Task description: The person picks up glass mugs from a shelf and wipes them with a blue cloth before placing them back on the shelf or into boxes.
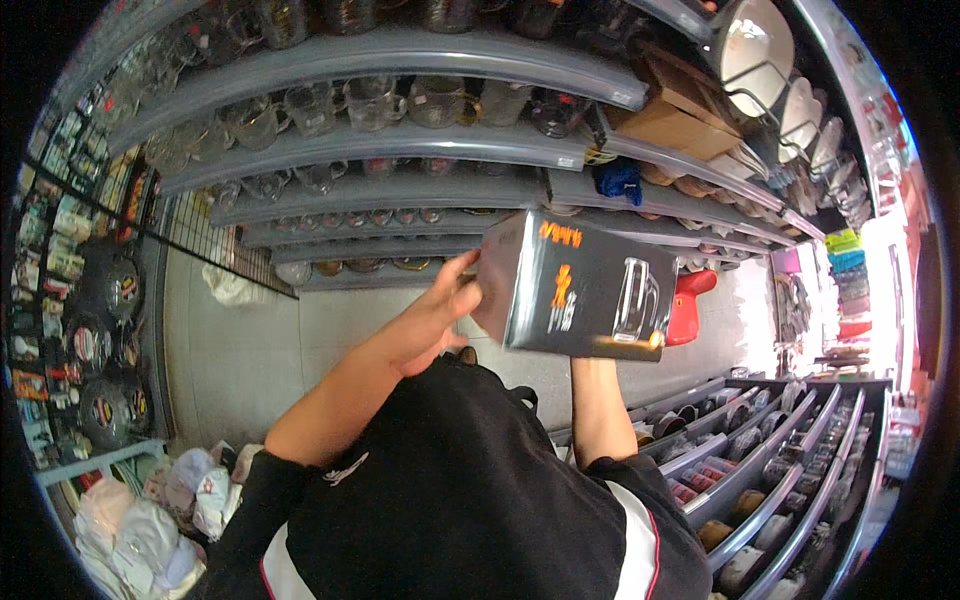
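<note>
A black cardboard box (589,292) with orange print and a picture of a glass mug is held up in front of my chest. My left hand (442,311) is at the box's left end, thumb and fingers apart; whether it presses on the box cannot be told. My right forearm (602,412) runs up behind the box, and the hand itself is hidden by it. Glass mugs (371,103) stand in rows on the grey metal shelves (375,154) beyond the box.
A brown carton (679,120) and white dishes (757,56) sit at the upper right. A red plastic stool (686,307) stands on the floor behind the box. Shelving with packed goods (701,480) is at the lower right, bagged items (150,525) at the lower left, a black wire rack (217,240) at the left.
</note>
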{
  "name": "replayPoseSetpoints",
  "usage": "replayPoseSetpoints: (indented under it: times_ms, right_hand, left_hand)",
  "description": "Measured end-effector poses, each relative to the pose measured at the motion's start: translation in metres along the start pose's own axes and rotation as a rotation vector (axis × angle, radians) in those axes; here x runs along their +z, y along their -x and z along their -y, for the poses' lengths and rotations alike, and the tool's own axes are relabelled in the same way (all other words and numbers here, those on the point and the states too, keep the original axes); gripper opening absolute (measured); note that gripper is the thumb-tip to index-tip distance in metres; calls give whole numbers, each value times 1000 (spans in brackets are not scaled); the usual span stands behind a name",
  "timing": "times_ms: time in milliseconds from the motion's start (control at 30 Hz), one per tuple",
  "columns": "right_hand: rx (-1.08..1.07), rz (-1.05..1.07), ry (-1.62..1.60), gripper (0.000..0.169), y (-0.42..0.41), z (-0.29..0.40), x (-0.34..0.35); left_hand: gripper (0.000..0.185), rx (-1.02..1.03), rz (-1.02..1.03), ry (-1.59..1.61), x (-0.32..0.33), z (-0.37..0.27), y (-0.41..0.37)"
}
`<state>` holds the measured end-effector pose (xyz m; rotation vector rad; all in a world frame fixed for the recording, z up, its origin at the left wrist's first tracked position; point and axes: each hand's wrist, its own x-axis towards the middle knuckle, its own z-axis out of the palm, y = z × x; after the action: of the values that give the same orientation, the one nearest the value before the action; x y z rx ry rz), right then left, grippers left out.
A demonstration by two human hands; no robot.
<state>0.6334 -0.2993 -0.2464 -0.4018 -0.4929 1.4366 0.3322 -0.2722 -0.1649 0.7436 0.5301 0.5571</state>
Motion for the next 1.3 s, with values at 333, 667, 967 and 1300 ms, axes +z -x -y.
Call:
replayPoseSetpoints:
  times_ms: [333,667,967,1300]
  right_hand:
    - [350,-68,-61,78,-11,17,60]
    - [432,385,343,88,-23,66,61]
    - [146,-52,483,53,-42,104,45]
    - [243,242,556,134,-5,68,86]
  left_hand:
    - [106,-82,19,136,28,-5,58]
    - [78,-149,-202,290,74,2,65]
    - [95,239,-254,208,72,57,14]
    - [120,640,-337,-149,47,14,21]
